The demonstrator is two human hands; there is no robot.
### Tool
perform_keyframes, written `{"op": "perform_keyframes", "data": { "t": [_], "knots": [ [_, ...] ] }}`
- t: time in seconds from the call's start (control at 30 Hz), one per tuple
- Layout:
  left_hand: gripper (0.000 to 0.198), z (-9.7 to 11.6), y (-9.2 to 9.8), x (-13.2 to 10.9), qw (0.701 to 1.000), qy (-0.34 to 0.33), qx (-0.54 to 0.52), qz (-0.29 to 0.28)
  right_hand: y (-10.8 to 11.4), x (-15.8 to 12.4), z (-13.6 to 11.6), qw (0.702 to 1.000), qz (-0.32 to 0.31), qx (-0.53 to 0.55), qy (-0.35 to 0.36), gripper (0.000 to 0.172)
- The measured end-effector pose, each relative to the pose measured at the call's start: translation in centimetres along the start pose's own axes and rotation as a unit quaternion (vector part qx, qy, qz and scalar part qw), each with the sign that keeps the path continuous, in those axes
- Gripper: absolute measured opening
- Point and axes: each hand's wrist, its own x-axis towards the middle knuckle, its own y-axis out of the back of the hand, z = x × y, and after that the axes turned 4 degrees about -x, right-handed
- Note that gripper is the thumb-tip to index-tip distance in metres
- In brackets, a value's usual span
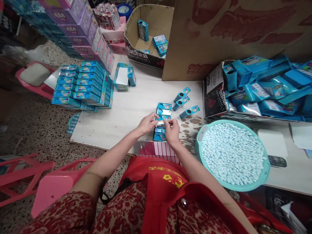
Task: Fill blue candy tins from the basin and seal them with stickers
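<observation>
A short row of blue candy tins (163, 106) stands upright and close together on the white table, lids facing up. Over the middle of the row, my left hand (147, 124) has its thumb and fingertips bent together. From the other side, my right hand (172, 131) is closed in a pinch against the same part of the row. A pale, shiny strip (160, 123) shows between the fingertips; whether it is a label or a tin's lid I cannot make out. Three more blue tins (189, 111) with dark round openings stand right of the row.
A turquoise basin (198, 143) full of pale blue candies sits at the right. Behind it, a carton (213, 94) overflows with blue tins. Stacked tins (89, 86) and a small open box (121, 87) stand left. Another carton (148, 13) is at the back, pink stools (56, 187) below left.
</observation>
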Motion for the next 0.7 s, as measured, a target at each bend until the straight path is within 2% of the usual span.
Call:
{"op": "perform_keyframes", "data": {
  "t": [0.17, 0.37, 0.47, 0.57, 0.7],
  "knots": [
    [0.02, 0.1, 0.9, 3.1, 0.991, -0.014, 0.136, 0.012, -2.2, 1.7, 0.8, 0.997, 0.054, -0.062, 0.012, 0.015],
    [0.017, -1.3, 0.6, 4.0, 0.988, 0.001, 0.156, 0.015, -3.4, 1.9, 1.2, 0.993, 0.062, -0.1, 0.027, 0.01],
    [0.019, -2.3, 0.4, 4.1, 0.988, 0.01, 0.152, 0.026, -3.7, 2.4, 1.8, 0.997, 0.056, -0.052, -0.022, 0.011],
    [0.023, -3.4, 0.3, 3.7, 0.976, 0.061, 0.203, 0.056, -3.5, 3.1, 2.8, 0.993, 0.06, 0.003, -0.101, 0.019],
    [0.024, -4.2, -0.3, 2.2, 0.962, 0.11, 0.223, 0.115, -3.1, 3.4, 3.6, 0.991, 0.049, 0.02, -0.123, 0.035]
  ]
}}
